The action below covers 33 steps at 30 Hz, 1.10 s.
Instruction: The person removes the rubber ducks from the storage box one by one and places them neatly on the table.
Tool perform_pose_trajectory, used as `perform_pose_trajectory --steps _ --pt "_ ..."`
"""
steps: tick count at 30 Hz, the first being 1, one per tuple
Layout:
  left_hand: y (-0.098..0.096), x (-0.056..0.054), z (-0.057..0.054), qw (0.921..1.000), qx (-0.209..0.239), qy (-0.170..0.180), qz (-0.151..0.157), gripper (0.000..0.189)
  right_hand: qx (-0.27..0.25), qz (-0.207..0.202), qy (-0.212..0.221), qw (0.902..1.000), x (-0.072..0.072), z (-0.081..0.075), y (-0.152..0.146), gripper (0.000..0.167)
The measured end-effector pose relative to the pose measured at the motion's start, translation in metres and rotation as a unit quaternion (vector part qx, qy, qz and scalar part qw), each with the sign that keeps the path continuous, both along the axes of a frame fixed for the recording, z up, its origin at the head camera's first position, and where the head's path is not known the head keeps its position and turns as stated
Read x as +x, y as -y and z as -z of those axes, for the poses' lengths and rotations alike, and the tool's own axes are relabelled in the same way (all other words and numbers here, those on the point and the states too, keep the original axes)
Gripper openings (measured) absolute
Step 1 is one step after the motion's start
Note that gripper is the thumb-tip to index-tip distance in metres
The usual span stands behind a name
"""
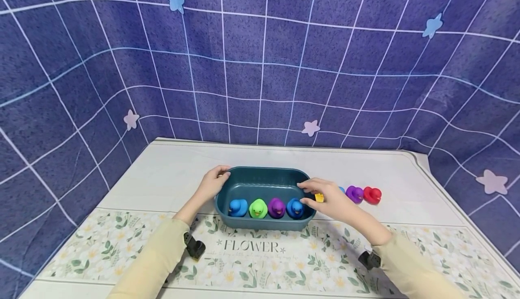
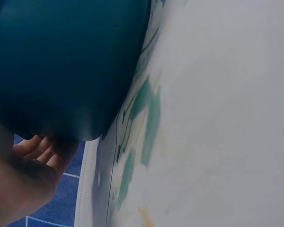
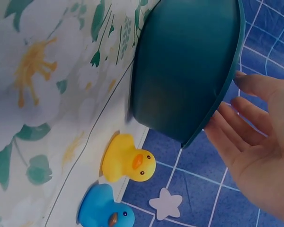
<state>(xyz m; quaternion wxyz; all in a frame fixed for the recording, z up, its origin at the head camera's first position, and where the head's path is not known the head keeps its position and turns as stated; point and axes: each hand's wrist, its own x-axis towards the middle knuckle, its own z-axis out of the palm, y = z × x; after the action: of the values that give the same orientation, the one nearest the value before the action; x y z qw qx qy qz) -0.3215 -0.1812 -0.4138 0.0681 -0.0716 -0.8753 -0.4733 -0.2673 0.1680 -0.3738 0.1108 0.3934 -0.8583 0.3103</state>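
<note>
A dark teal plastic basin (image 1: 266,223) stands on the table with a row of rubber ducks along its near side: a blue duck (image 1: 238,208), a green duck (image 1: 258,209), a purple duck (image 1: 276,208) and a second blue duck (image 1: 295,208). My left hand (image 1: 213,184) holds the basin's left end, with fingers at the rim. Over the right rim hovers my right hand (image 1: 327,198), thumb and fingers spread with nothing between them. Outside the right end, a yellow duck (image 3: 128,159) and a blue duck (image 3: 104,208) sit partly hidden below that hand in the head view.
Farther right in the same row are a purple duck (image 1: 355,194) and a red duck (image 1: 372,195). A flower-printed cloth (image 1: 260,272) covers the table. Behind it hangs a blue curtain (image 1: 243,77) with a grid pattern and stars. Each wrist wears a black camera (image 1: 194,247).
</note>
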Motion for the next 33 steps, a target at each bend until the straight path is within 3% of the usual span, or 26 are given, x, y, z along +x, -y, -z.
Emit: perform_pose_trajectory --steps 5,12,20,33 --pt "0.000 0.001 0.000 1.0000 -0.003 0.001 0.000 0.032 0.038 -0.011 0.025 0.9989 0.001 -0.002 0.003 0.037" --pt "0.000 0.000 0.001 1.0000 -0.001 0.000 -0.003 0.031 0.113 -0.021 0.028 0.9930 0.001 -0.006 0.009 0.036" --pt "0.003 0.001 0.005 0.9992 0.010 -0.038 0.011 0.034 0.155 -0.027 0.040 0.9868 -0.003 -0.005 0.014 0.038" --pt "-0.001 0.000 0.000 0.9999 0.004 0.013 -0.004 0.032 0.193 -0.007 0.050 0.9800 -0.008 -0.009 0.022 0.037"
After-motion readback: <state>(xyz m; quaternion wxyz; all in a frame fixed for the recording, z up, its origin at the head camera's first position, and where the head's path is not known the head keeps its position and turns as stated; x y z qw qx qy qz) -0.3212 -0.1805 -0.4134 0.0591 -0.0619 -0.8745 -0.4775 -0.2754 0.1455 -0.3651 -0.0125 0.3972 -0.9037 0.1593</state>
